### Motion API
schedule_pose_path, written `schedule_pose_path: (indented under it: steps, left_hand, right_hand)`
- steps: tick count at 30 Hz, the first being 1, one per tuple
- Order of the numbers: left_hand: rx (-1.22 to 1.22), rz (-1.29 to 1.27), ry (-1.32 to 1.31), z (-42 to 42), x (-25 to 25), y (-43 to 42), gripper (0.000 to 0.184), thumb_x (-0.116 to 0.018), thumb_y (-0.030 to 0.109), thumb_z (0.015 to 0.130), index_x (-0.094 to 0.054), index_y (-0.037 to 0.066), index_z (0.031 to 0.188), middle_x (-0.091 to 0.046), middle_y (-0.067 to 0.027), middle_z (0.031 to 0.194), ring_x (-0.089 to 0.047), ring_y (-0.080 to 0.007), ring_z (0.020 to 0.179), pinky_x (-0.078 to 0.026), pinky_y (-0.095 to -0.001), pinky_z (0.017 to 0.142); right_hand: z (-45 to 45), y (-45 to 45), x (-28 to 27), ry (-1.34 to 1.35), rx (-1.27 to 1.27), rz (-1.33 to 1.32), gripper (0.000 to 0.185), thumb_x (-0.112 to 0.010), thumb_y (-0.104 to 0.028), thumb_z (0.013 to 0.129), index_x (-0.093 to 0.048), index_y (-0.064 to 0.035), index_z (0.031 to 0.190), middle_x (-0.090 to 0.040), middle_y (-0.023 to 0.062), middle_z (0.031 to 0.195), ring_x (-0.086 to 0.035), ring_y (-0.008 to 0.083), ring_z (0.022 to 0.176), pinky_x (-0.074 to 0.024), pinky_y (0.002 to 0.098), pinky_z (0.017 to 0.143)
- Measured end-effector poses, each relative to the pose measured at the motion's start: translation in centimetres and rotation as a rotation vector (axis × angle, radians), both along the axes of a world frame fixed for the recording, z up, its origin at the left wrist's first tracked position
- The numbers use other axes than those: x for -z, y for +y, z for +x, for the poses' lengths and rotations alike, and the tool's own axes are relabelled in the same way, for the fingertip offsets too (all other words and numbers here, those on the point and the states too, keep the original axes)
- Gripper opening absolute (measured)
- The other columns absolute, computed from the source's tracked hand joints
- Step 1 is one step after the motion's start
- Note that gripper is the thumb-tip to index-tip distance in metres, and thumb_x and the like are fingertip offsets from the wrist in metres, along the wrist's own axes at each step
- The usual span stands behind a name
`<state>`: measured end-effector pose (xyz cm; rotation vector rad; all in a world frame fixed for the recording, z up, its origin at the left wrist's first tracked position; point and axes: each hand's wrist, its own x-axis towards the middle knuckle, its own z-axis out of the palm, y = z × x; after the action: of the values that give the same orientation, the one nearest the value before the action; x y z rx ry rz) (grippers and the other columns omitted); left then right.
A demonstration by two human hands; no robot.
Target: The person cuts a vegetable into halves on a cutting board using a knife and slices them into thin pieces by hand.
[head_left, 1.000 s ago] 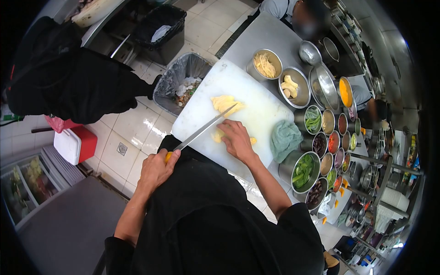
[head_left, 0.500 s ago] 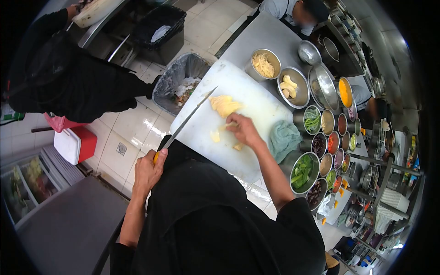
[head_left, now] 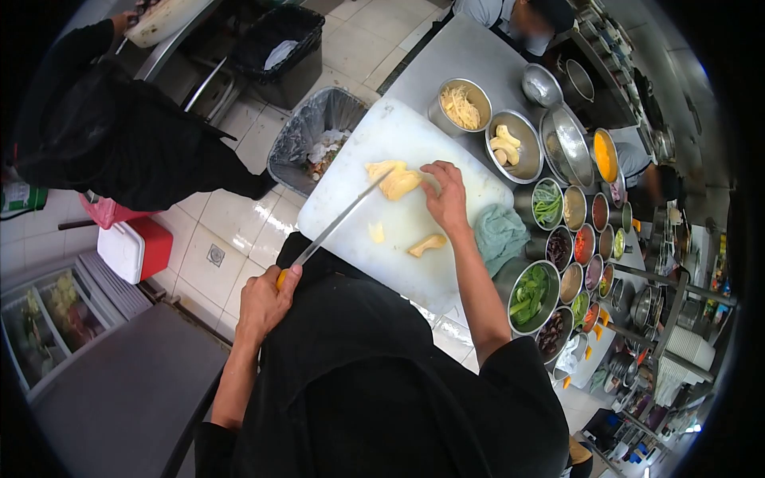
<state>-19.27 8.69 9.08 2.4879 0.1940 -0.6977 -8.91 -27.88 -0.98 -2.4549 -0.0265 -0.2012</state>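
Observation:
My left hand (head_left: 267,301) is closed round the yellow handle of a long knife (head_left: 339,221). The blade slants across the white cutting board (head_left: 470,171), its tip at a small pile of yellow slices (head_left: 398,183). Beside the right edge of that pile is my right hand (head_left: 448,195), its fingers bent and apart, with nothing visible in them. A separate yellow piece (head_left: 428,244) lies nearer my body, and a small pale slice (head_left: 376,232) lies left of it.
A green cloth (head_left: 500,237) lies at the board's right edge. Behind are a pot of pale strips (head_left: 464,106) and a bowl of yellow pieces (head_left: 505,147). Several ingredient containers stand right. A lined bin (head_left: 299,151) is left; a person in black (head_left: 127,131) stands farther left.
My right hand has moved from the nearer pieces up to the right side of the pile. The knife tip swung left off the pile, then back onto it. The nearer yellow piece is now uncovered.

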Motion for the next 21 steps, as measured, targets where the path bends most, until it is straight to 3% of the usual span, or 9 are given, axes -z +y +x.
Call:
schedule_pose_path:
  steps: [7, 21]
  left_hand:
    - [0.113, 0.093, -0.068, 0.2, -0.5, -1.3, 0.063, -0.055, 0.059, 0.098, -0.064, -0.003, 0.088, -0.067, -0.0266, 0.069, -0.068, -0.0463, 0.07, -0.054, -0.0524, 0.069]
    - [0.148, 0.129, -0.144, 0.3, -0.4, -2.4, 0.061, -0.057, 0.055, 0.099, -0.065, -0.004, 0.084, -0.067, -0.0281, 0.068, -0.069, -0.047, 0.069, -0.054, -0.0514, 0.066]
  right_hand:
    - [0.6, -1.4, 0.5, 0.095, -0.038, -0.046, 0.034, -0.073, -0.003, 0.083, -0.07, -0.0072, 0.117, -0.06, 0.0114, 0.121, -0.056, 0.032, 0.111, -0.0482, 0.0416, 0.097]
    - [1.3, -1.9, 0.5, 0.197, -0.029, -0.054, 0.013, -0.074, -0.007, 0.085, -0.066, -0.0014, 0.093, -0.061, 0.014, 0.112, -0.057, 0.0344, 0.112, -0.0479, 0.0432, 0.096]
